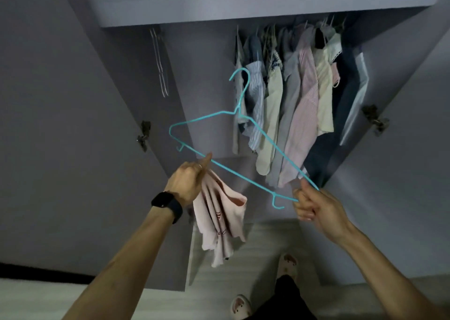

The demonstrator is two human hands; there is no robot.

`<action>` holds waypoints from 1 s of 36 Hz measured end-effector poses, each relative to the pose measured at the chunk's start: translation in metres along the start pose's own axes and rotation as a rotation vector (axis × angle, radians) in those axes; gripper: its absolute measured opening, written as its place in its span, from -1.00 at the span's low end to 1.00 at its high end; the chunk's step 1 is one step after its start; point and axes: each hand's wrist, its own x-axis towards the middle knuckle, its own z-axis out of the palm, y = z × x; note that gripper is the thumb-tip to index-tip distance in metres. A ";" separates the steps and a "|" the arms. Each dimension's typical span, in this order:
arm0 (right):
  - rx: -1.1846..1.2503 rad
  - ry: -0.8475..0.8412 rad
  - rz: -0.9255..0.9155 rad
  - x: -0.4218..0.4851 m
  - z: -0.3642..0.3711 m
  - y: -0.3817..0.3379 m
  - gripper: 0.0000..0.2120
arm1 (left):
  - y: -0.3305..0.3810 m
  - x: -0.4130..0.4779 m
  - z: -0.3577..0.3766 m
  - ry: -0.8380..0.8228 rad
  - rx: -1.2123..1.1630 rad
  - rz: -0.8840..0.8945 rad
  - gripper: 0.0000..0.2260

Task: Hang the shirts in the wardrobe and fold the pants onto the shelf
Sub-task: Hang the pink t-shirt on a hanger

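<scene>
Her left hand (187, 180) grips the pink shirt (219, 219) and steadies the turquoise hanger (233, 171); her right hand (314, 205) pinches its end. She'd best feed that end through the neckline first.

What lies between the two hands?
Head view: the teal hanger, its bottom bar running from the left hand to the right hand; the pink shirt hangs from the left hand.

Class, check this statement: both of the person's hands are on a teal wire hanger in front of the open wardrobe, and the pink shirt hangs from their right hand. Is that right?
Not quite. The head view shows the pink shirt bunched in the left hand, which also touches the teal hanger; the right hand grips only the hanger's end.
</scene>
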 end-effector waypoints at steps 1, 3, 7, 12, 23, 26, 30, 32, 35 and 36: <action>0.000 -0.004 0.003 -0.002 0.000 0.001 -0.57 | -0.001 -0.002 0.004 0.000 -0.002 0.004 -0.59; -0.028 -0.027 0.000 -0.005 0.000 0.005 -0.56 | -0.001 -0.005 0.009 0.040 -0.038 -0.017 -0.66; -0.010 -0.028 -0.016 -0.002 0.000 0.012 -0.56 | 0.001 -0.004 0.012 0.040 -0.025 -0.016 -0.66; -0.033 0.001 0.028 0.000 -0.005 0.030 -0.54 | 0.003 -0.007 0.010 0.009 -0.005 -0.039 -0.71; -0.612 0.017 -0.060 0.024 0.002 0.036 -0.80 | 0.007 0.001 -0.027 0.243 0.296 0.238 -0.70; -0.656 0.001 -0.081 0.039 0.012 0.016 -0.86 | 0.005 0.002 -0.036 0.219 0.401 0.292 -0.69; -0.360 0.021 0.052 0.062 0.036 -0.012 -0.87 | 0.009 0.005 -0.035 0.220 0.513 0.467 -0.68; -0.206 0.067 0.126 0.076 0.047 -0.030 -0.87 | 0.011 0.005 -0.029 0.209 0.573 0.533 -0.66; -0.123 0.042 0.259 0.103 0.054 -0.060 -0.83 | 0.017 0.001 -0.019 0.155 0.620 0.602 -0.66; -0.137 0.027 0.312 0.110 0.055 -0.068 -0.78 | 0.020 0.000 -0.016 0.137 0.628 0.611 -0.66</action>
